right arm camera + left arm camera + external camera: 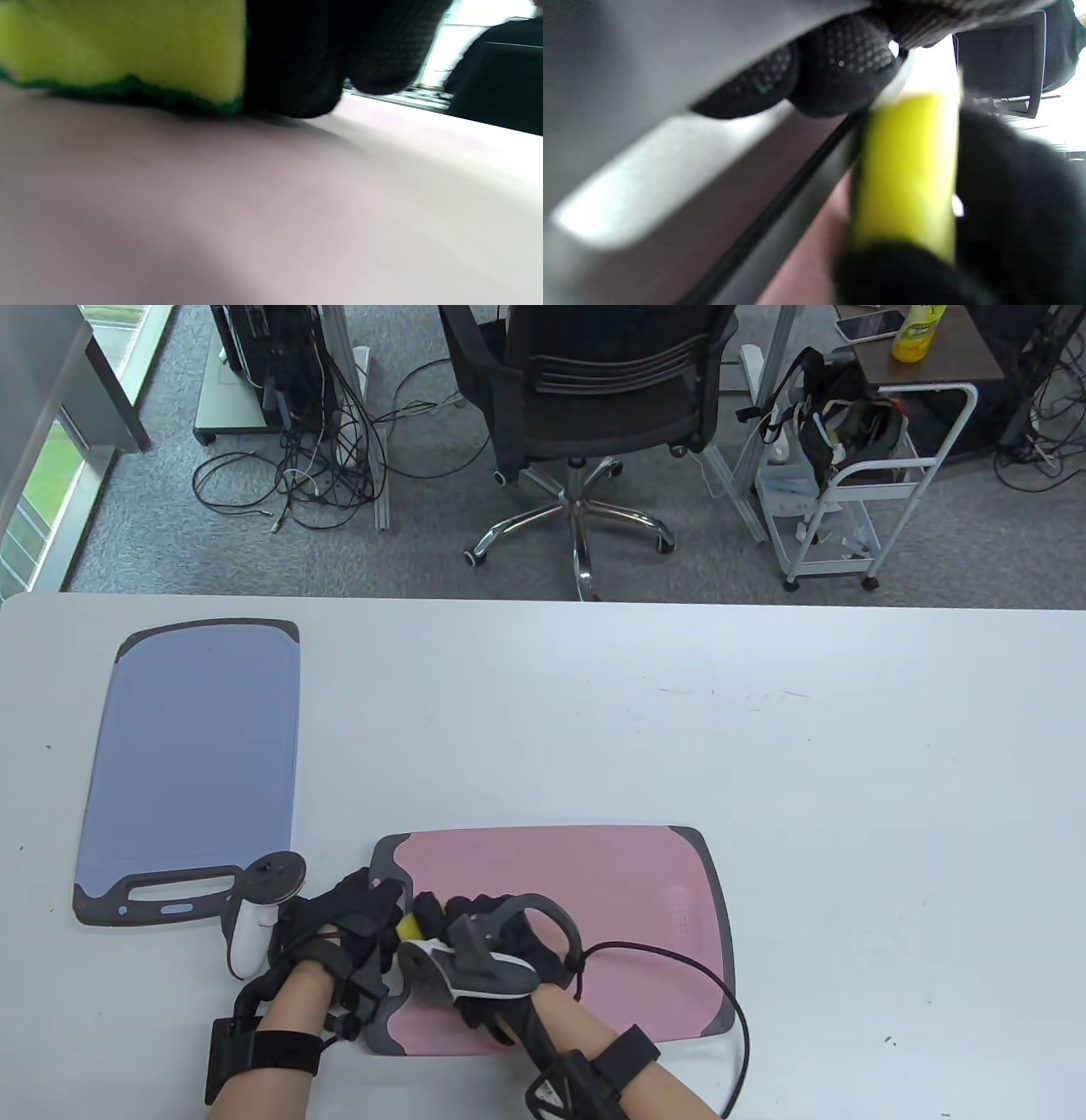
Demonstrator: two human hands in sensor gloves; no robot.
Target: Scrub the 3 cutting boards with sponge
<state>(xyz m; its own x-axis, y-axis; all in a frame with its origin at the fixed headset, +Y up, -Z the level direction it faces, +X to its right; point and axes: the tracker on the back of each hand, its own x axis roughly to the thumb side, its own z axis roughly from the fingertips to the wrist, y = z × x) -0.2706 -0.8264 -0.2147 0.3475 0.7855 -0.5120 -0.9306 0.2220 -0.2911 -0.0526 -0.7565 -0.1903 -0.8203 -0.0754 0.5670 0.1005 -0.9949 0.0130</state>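
Table view: pink cutting board (611, 899) lies flat near the front edge of the white table (764, 729); both gloved hands meet at its left end.
Right hand (488, 942): rests over the left part of the pink board, fingers curled round the yellow sponge (411, 928), of which only a small patch shows between the hands.
Left hand (348, 929): lies on the grey left rim of the pink board, just beside the sponge; fingers reach onto the board edge, but whether they press flat or hook over the rim cannot be told.
Blue cutting board (195, 755): lies flat at the left of the table, well apart from the hands, its handle end towards the front.
Third board: only two boards show.
Right wrist view: sponge (127, 46) sits with its green scouring face down, touching the pink board (297, 203); a black fingertip (292, 63) is pressed against the sponge's side.
Left wrist view: blurred; yellow sponge (908, 169) stands between black gloved fingers (844, 63) above the board's dark rim (780, 212).
Beyond the table: black office chair (594, 398), white cart (857, 500).
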